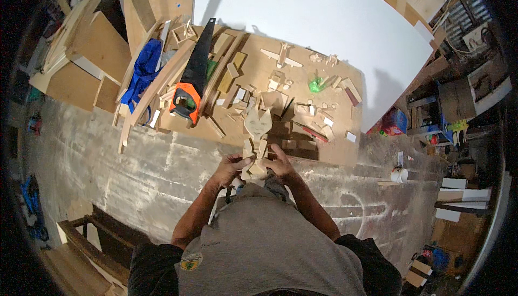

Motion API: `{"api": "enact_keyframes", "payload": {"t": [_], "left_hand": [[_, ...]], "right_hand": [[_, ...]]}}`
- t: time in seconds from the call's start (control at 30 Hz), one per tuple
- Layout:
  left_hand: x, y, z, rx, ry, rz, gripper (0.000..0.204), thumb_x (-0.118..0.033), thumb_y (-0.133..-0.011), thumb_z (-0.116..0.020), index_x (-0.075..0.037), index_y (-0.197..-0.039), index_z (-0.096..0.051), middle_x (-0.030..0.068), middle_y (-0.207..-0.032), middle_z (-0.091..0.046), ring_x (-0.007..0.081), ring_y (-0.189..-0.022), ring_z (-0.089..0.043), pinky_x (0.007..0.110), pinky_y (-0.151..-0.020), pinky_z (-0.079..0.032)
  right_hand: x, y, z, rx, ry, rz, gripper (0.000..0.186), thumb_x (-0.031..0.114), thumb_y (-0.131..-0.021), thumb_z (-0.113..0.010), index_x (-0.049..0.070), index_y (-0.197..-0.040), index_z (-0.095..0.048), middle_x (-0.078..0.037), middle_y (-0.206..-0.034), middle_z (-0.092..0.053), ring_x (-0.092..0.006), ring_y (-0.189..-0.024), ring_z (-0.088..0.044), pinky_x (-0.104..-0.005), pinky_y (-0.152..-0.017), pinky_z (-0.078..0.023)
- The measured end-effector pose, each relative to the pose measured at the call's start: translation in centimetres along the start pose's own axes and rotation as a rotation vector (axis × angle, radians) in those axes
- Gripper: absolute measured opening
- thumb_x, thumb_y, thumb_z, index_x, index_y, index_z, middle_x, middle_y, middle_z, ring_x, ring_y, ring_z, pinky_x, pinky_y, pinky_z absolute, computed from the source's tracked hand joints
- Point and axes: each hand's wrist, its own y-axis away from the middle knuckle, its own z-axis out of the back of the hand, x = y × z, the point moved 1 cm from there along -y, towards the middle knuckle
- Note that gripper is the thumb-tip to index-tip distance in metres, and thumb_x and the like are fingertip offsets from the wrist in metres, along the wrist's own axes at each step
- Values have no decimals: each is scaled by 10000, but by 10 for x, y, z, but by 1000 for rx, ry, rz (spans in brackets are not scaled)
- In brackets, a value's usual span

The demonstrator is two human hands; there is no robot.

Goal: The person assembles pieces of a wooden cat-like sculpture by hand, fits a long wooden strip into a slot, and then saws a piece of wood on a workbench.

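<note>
Close to my body, I hold a pale wooden cat figure (257, 124) upright between both hands. Its flat head has two pointed ears and faint face marks, and small blocks make up the body below. My left hand (233, 167) closes on the lower left side, thumb over the wood. On the opposite side, my right hand (279, 165) grips with thumb and fingers. Just beyond the figure is a work board (334, 148), strewn with wood offcuts. A red pen-like tool (314, 132) lies on it to the right.
An orange-handled handsaw (186, 102) rests on long wood strips at the left, beside a blue cloth (144, 69). Farther back sit a wooden toy plane (281, 57) and a green translucent object (316, 84). A large white panel (318, 15) stands behind. A white bucket (399, 175) is at the right.
</note>
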Motion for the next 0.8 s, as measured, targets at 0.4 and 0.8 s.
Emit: {"api": "enact_keyframes", "payload": {"t": [0.4, 0.8], "left_hand": [[-63, 3, 22, -79, -68, -337, 356, -124, -867, -701, -80, -1210, -613, -10, -1043, -675, 97, -933, -620, 260, -803, -494], [-134, 0, -44, -228, 82, -709, 417, 18, -872, -649, -29, -1279, -570, 59, -1195, -659, 147, -1067, -630, 315, -937, -506]], "right_hand": [[56, -159, 82, -251, 784, 593, 639, 83, -752, -718, 75, -1349, -490, -191, -1384, -475, -385, -1319, -398, -475, -1111, -323], [130, -123, 79, 288, 536, 418, 613, 285, -770, -709, 19, -1289, -519, -154, -1174, -607, -291, -1046, -594, -384, -918, -479]]}}
